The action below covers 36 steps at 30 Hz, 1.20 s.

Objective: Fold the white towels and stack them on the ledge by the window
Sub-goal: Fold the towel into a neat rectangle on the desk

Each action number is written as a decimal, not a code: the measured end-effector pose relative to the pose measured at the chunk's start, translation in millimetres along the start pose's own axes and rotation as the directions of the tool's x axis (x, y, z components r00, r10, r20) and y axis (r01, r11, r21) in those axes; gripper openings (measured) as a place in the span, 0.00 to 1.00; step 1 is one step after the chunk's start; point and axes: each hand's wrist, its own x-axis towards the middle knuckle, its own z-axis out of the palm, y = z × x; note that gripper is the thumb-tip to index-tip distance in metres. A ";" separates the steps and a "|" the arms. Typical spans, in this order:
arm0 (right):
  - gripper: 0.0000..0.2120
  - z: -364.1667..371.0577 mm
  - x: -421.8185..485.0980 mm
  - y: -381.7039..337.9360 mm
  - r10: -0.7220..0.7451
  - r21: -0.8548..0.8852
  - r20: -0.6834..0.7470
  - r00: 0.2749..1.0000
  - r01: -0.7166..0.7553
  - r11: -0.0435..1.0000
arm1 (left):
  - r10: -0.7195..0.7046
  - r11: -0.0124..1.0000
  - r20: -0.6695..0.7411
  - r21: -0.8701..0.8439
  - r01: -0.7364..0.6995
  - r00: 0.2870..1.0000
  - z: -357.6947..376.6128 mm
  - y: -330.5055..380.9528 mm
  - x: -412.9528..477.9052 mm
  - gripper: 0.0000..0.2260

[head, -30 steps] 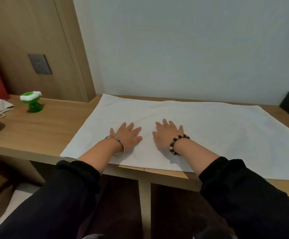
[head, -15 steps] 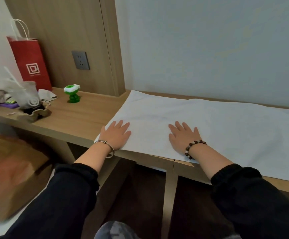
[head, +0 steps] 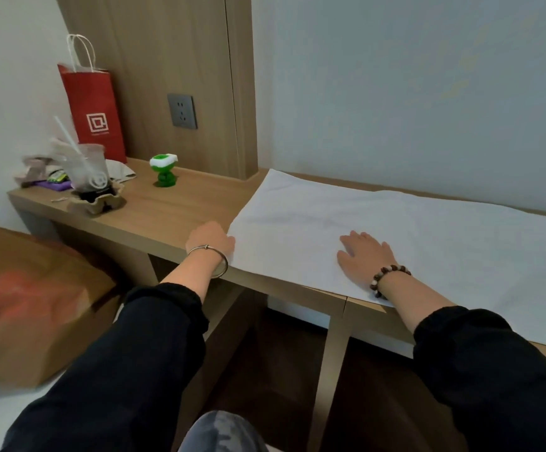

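left hand (head: 211,239) is at the edge of the towel (head: 395,230), pinching or not i cannot tell; right hand (head: 364,256) lies flat and open, so fold toward it evenly.

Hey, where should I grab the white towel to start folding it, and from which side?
Take the white towel at its near-left corner, coming in from the left, where the left hand sits at its edge. It lies spread flat, so only edges and corners can be pinched, and the right hand pressing flat on it would probably stop it sliding.
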 end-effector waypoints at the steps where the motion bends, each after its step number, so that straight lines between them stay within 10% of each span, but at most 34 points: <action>1: 0.22 -3.7 -2.6 0.8 0.007 0.123 0.001 1.000 -0.007 0.992 | 0.007 0.999 0.016 -0.044 -0.006 1.000 -3.4 3.7 -0.1 0.13; 4: 0.19 -19.1 -9.7 12.9 0.082 0.447 -0.104 0.991 -0.027 0.894 | 0.059 0.929 -0.003 -0.366 -0.056 0.998 -10.9 27.6 -3.7 0.11; 9: 0.19 -48.9 -26.2 56.7 0.289 0.464 -0.308 0.906 -0.122 0.877 | 0.296 0.659 -0.145 -0.684 -0.312 0.944 -20.9 118.5 -52.6 0.09; 12: 0.19 -63.4 -37.8 89.0 0.418 0.451 -0.303 0.856 -0.258 0.854 | 0.616 0.640 0.007 -0.588 -0.495 0.788 0.5 176.7 -99.2 0.06; 15: 0.19 -69.1 -56.0 121.2 0.519 0.212 -0.211 0.828 -0.479 0.852 | 0.650 0.753 0.333 -0.158 -0.639 0.683 41.7 205.3 -137.9 0.22; 23: 0.20 -60.2 -78.8 129.1 0.406 -0.192 -0.174 0.897 -0.436 0.879 | 0.751 0.600 0.296 0.065 -0.797 0.590 72.6 184.8 -123.6 0.22; 30: 0.21 -65.8 -74.3 56.4 0.211 -0.136 0.010 0.977 -0.208 0.969 | 0.565 0.701 0.239 0.366 -0.612 0.790 44.1 159.4 -66.3 0.21; 36: 0.17 -60.4 -63.5 45.8 0.063 0.023 -0.139 0.988 -0.060 0.998 | 0.496 0.854 0.236 0.042 -0.519 0.836 60.8 153.2 -71.4 0.24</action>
